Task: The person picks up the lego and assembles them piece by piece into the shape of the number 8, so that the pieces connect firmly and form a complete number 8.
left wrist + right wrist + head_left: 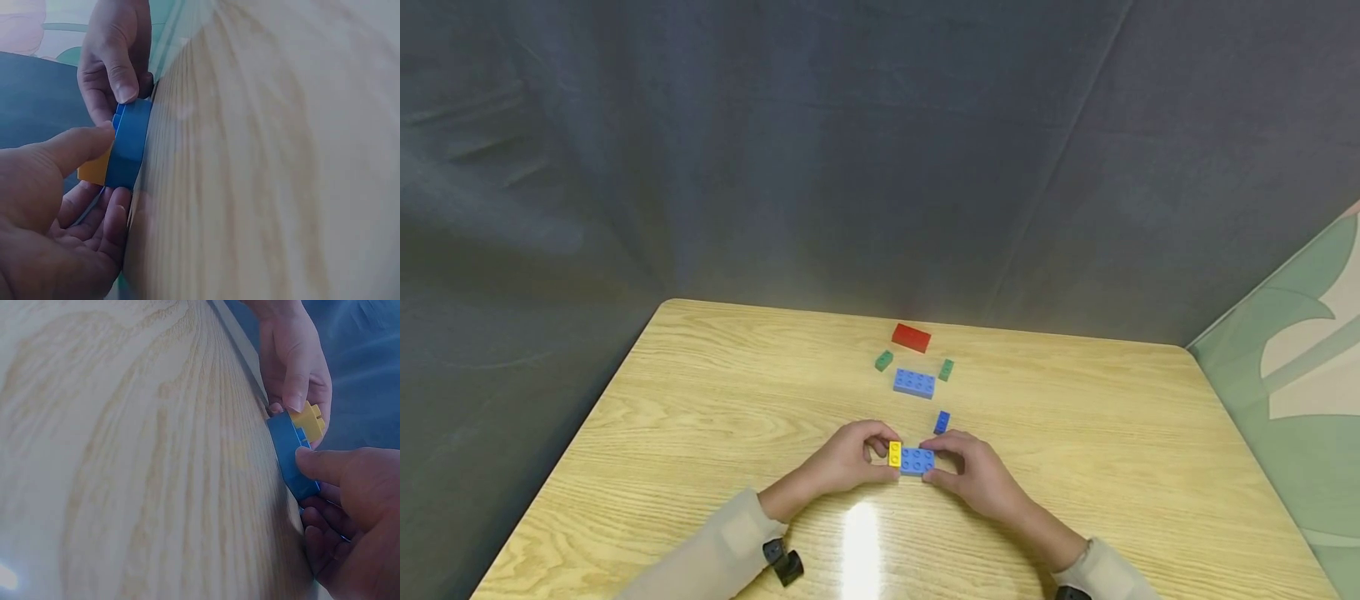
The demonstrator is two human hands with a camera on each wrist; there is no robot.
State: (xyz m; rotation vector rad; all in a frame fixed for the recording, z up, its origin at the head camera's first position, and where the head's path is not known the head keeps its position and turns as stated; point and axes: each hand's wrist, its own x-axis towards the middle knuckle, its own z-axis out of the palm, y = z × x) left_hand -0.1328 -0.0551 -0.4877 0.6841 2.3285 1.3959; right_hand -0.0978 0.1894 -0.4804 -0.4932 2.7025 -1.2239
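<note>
A light-blue building brick point(917, 461) lies on the table near its front, with a small yellow brick point(895, 454) seated across the studs at its left end. My left hand point(853, 457) pinches the yellow brick between thumb and fingers at that end. From the other side, my right hand point(981, 477) grips the right end of the blue brick, thumb on the near face. In the right wrist view the yellow brick point(309, 422) stands on the studded face of the blue brick point(289, 450). The left fingertips behind the bricks are partly hidden.
Just beyond my right hand lies a small dark-blue brick point(942, 422). Farther back are another light-blue brick point(914, 383), two small green bricks, one left point(883, 361) and one right point(947, 370), and a red brick point(912, 337) near the table's far edge. A dark curtain point(880, 167) hangs behind.
</note>
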